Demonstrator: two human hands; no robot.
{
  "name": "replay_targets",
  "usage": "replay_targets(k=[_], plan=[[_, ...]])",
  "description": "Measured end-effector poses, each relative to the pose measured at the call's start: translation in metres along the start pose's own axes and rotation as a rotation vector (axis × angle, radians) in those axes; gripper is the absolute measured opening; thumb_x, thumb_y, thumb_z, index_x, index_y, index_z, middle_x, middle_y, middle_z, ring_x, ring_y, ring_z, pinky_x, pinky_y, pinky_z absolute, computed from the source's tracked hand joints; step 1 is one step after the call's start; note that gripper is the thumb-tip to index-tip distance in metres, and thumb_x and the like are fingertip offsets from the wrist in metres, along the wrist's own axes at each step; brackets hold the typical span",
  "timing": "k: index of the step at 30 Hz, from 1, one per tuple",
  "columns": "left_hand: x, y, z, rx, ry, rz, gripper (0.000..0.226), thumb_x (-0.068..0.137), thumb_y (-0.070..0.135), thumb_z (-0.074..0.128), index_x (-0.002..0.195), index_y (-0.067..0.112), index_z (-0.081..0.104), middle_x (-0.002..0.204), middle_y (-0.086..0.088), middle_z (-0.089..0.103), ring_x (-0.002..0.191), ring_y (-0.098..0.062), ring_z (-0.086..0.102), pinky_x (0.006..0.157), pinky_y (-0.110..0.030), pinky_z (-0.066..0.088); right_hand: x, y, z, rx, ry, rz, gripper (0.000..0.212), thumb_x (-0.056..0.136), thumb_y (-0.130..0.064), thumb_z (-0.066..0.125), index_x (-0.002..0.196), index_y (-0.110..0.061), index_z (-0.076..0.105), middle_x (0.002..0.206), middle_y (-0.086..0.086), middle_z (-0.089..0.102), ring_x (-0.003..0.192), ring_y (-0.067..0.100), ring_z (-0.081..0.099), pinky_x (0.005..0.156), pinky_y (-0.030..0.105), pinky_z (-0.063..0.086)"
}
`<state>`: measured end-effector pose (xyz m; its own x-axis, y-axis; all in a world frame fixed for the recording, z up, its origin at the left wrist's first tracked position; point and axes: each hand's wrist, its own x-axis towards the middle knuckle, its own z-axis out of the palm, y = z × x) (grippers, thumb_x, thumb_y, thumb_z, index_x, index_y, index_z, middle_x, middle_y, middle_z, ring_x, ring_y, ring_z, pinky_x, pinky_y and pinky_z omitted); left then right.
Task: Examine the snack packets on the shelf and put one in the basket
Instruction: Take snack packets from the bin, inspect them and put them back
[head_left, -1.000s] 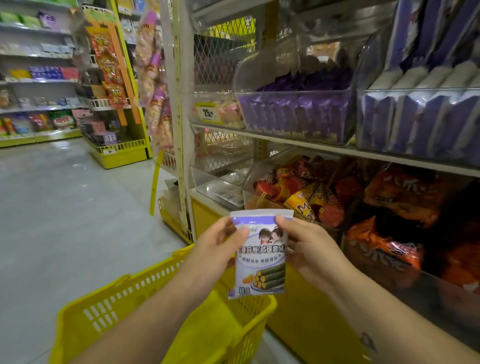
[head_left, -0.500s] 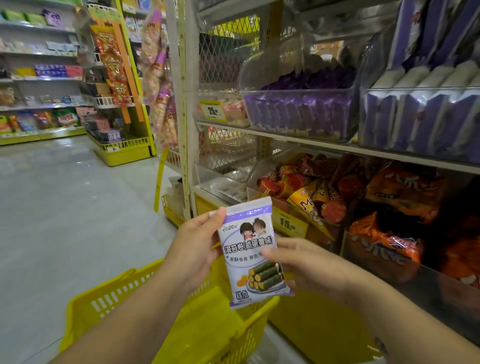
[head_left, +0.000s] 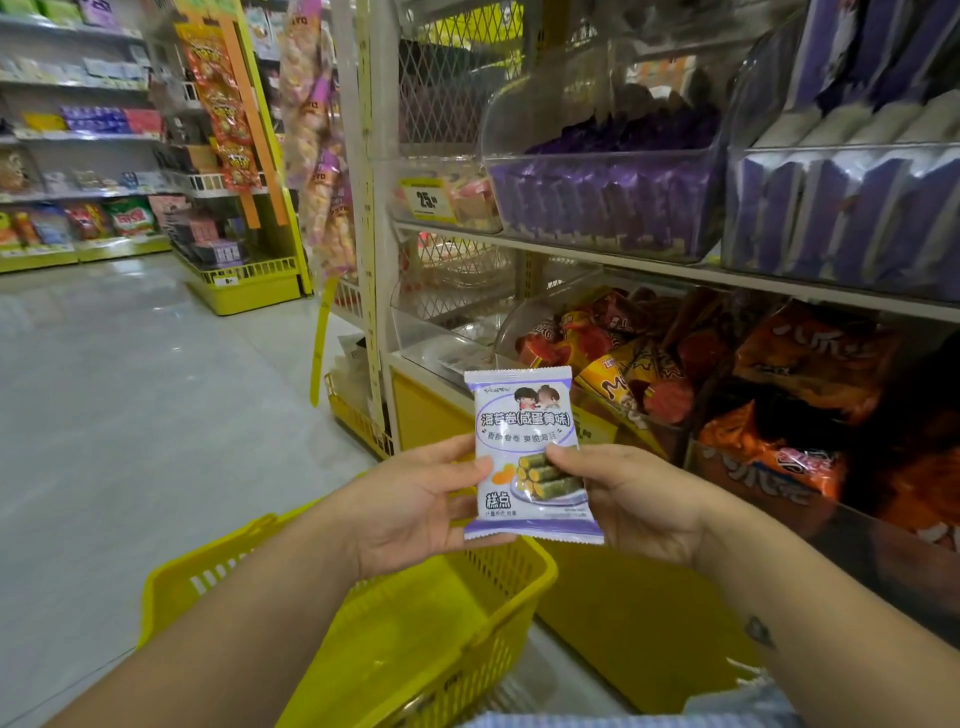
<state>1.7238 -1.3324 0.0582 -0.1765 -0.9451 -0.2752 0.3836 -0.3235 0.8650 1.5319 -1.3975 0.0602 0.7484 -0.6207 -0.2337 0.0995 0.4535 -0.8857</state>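
Snack packet (head_left: 532, 454) in white and purple stands upright between our two hands, held above the yellow basket (head_left: 332, 613) and in front of the shelf (head_left: 623, 260). Our left hand (head_left: 415, 499) closes on its left edge, thumb on the front, fingers behind. Our right hand (head_left: 628, 499) grips the right edge the same way, thumb pressed near the printed picture of green rolls. On the front we read the large purple characters 海苔卷(咸蛋黄味), a smaller line below them that is too fine to make out fully, and 糕点 near the bottom left. Two cartoon figures sit at the top.

Behind the packet, clear bins on the upper shelf hold purple packets (head_left: 597, 202), and a yellow price tag (head_left: 427, 200) just beside them reads 25. Lower bins hold orange and red bags (head_left: 810, 358); their writing is blurred, though one yellow pack (head_left: 610, 382) shows a letter M. The basket hangs below our left forearm, its inside bare yellow.
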Motion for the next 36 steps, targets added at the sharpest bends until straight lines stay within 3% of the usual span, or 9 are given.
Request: replay_targets(k=[4, 7, 9, 14, 18, 22, 27, 31, 36], plan=[[0.005, -0.007, 0.007, 0.209, 0.266, 0.214, 0.055, 0.095, 0.009, 0.055, 0.142, 0.032, 0.038, 0.134, -0.005, 0.059, 0.107, -0.018, 0.063, 0.085, -0.045, 0.054, 0.006, 0.005, 0.006, -0.277, 0.240, -0.214, 0.028, 0.090, -0.018, 0.058, 0.115, -0.005, 0.064, 0.099, 0.009, 0.074, 0.087, 0.020, 0.071, 0.077, 0.034, 0.058], [0.009, -0.015, 0.016, 0.205, 0.132, 0.309, 0.058, 0.089, 0.030, 0.057, 0.143, 0.040, 0.037, 0.140, 0.003, 0.055, 0.122, -0.014, 0.055, 0.102, -0.048, 0.043, 0.006, 0.011, 0.019, -0.506, 0.255, -0.364, 0.034, 0.095, -0.018, 0.054, 0.129, -0.023, 0.056, 0.110, -0.005, 0.071, 0.096, 0.009, 0.067, 0.071, 0.027, 0.056], [0.011, -0.017, 0.019, 0.130, 0.034, 0.298, 0.059, 0.086, 0.034, 0.055, 0.143, 0.033, 0.039, 0.138, -0.004, 0.057, 0.124, -0.021, 0.056, 0.094, -0.044, 0.050, 0.006, 0.015, 0.025, -0.543, 0.155, -0.323, 0.039, 0.098, -0.019, 0.047, 0.137, -0.027, 0.047, 0.122, -0.009, 0.064, 0.106, 0.004, 0.063, 0.076, 0.023, 0.054], [0.010, -0.015, 0.009, 0.068, 0.093, 0.325, 0.055, 0.090, 0.017, 0.056, 0.142, 0.024, 0.042, 0.128, -0.009, 0.064, 0.114, -0.030, 0.063, 0.097, -0.058, 0.048, 0.006, 0.011, 0.024, -0.709, 0.256, -0.419, 0.039, 0.095, -0.004, 0.053, 0.133, -0.012, 0.054, 0.127, -0.003, 0.061, 0.105, 0.003, 0.058, 0.082, 0.008, 0.046], [0.010, -0.011, 0.006, -0.034, 0.025, 0.272, 0.047, 0.097, 0.001, 0.041, 0.140, 0.021, 0.044, 0.122, -0.012, 0.067, 0.102, -0.031, 0.068, 0.082, -0.049, 0.056, 0.007, 0.007, 0.018, -0.479, 0.331, -0.412, 0.040, 0.092, -0.007, 0.058, 0.129, -0.022, 0.052, 0.116, -0.008, 0.064, 0.106, 0.014, 0.064, 0.080, 0.022, 0.056], [0.010, -0.009, 0.004, -0.044, 0.029, 0.260, 0.048, 0.098, 0.000, 0.036, 0.140, 0.023, 0.044, 0.124, -0.010, 0.067, 0.108, -0.033, 0.065, 0.081, -0.050, 0.056, 0.008, 0.003, 0.009, -0.272, 0.257, -0.346, 0.034, 0.087, -0.007, 0.064, 0.118, -0.020, 0.058, 0.114, 0.009, 0.069, 0.105, 0.028, 0.067, 0.089, 0.049, 0.051], [0.012, -0.007, 0.004, 0.229, 0.254, 0.381, 0.055, 0.098, 0.007, 0.049, 0.141, 0.040, 0.037, 0.125, 0.009, 0.065, 0.111, -0.013, 0.064, 0.082, -0.042, 0.055, 0.007, 0.006, 0.013, -0.552, 0.376, -0.499, 0.045, 0.080, -0.006, 0.074, 0.116, -0.022, 0.053, 0.105, -0.008, 0.065, 0.090, 0.005, 0.068, 0.067, 0.020, 0.057], [0.011, -0.014, 0.009, 0.407, 0.249, 0.468, 0.070, 0.097, 0.013, 0.055, 0.145, 0.048, 0.020, 0.093, 0.040, 0.065, 0.091, 0.003, 0.068, 0.064, -0.020, 0.056, 0.004, 0.015, 0.019, -0.776, 0.331, -0.591, 0.054, 0.078, -0.014, 0.076, 0.112, -0.043, 0.045, 0.101, -0.013, 0.060, 0.090, 0.005, 0.064, 0.063, 0.019, 0.054], [0.015, -0.016, 0.006, 0.393, 0.232, 0.494, 0.072, 0.096, 0.003, 0.053, 0.151, 0.035, 0.019, 0.092, 0.036, 0.067, 0.091, -0.001, 0.070, 0.069, -0.027, 0.059, 0.000, 0.012, 0.025, -0.774, 0.166, -0.598, 0.068, 0.084, -0.011, 0.071, 0.130, -0.052, 0.040, 0.119, -0.026, 0.058, 0.102, 0.000, 0.062, 0.072, 0.023, 0.056]])
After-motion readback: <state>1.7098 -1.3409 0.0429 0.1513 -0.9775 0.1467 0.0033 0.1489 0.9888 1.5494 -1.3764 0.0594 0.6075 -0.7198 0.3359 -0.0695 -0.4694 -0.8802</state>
